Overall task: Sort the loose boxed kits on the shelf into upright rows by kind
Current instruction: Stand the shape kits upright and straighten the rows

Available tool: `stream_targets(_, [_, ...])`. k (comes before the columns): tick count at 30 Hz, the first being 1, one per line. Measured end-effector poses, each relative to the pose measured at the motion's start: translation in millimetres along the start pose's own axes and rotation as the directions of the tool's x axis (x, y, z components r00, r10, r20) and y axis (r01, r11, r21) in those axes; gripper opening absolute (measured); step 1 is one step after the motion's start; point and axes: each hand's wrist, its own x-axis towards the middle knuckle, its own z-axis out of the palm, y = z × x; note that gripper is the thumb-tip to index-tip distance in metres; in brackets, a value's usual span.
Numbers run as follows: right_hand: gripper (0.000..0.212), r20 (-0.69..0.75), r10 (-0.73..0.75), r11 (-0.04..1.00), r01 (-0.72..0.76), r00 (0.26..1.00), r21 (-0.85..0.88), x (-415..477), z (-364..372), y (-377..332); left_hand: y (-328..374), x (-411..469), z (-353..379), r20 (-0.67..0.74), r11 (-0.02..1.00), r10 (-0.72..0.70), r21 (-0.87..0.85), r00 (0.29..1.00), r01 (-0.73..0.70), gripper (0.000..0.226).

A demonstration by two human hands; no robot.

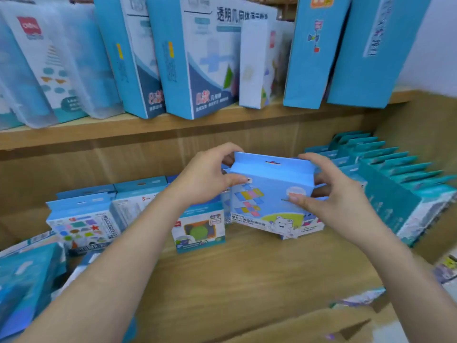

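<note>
Both hands hold one light-blue boxed kit (pixel 269 194) upright over the lower wooden shelf (pixel 247 273). It has coloured squares and a white bear on its front and a hang tab on top. My left hand (pixel 207 174) grips its upper left corner; my right hand (pixel 331 189) grips its right side, thumb on the front. More boxes of a similar kind stand right behind it, mostly hidden. A smaller kit with a green disc (pixel 200 229) stands to its left, and a kit printed with coloured shapes (pixel 81 226) stands further left.
A tight row of teal kits (pixel 395 184) fills the shelf's right end. Blue boxes (pixel 27 280) lie loose at the lower left. Tall blue-and-white boxes (pixel 197 58) lean on the upper shelf. A cardboard carton flap (pixel 309 328) sits at the bottom right.
</note>
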Motion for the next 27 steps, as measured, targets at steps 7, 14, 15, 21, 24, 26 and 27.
stream_targets(7, [0.056,0.151,-0.012,1.0,0.011,0.988,0.006,28,32,31,-28,4,17,-0.06,0.98,-0.197,-0.004,0.979,0.197,0.043])
stream_targets(14, [0.054,0.18,-0.002,0.992,0.025,0.984,-0.123,47,46,54,-29,-6,29,-0.146,0.958,-0.247,0.114,0.958,0.264,0.041])
stream_targets(15, [0.055,0.174,-0.018,0.982,0.05,0.985,-0.185,49,46,53,-28,-8,30,-0.149,0.949,-0.251,0.158,0.957,0.273,0.041])
stream_targets(21, [0.055,0.231,-0.15,0.831,0.249,0.961,-0.498,55,52,60,-27,-15,46,-0.1,0.811,-0.232,0.53,0.968,0.249,0.05])
stream_targets(24, [0.057,0.138,-0.212,0.823,0.253,0.968,-0.508,56,60,66,-30,-15,55,-0.12,0.711,-0.23,0.656,0.966,0.251,0.062])
stream_targets(26, [0.059,0.082,-0.232,0.818,0.24,0.969,-0.523,57,62,68,-34,-14,63,-0.142,0.631,-0.223,0.733,0.964,0.254,0.068])
stream_targets(27, [0.061,0.074,-0.225,0.815,0.229,0.972,-0.533,59,62,69,-36,-15,66,-0.163,0.598,-0.208,0.759,0.965,0.257,0.068])
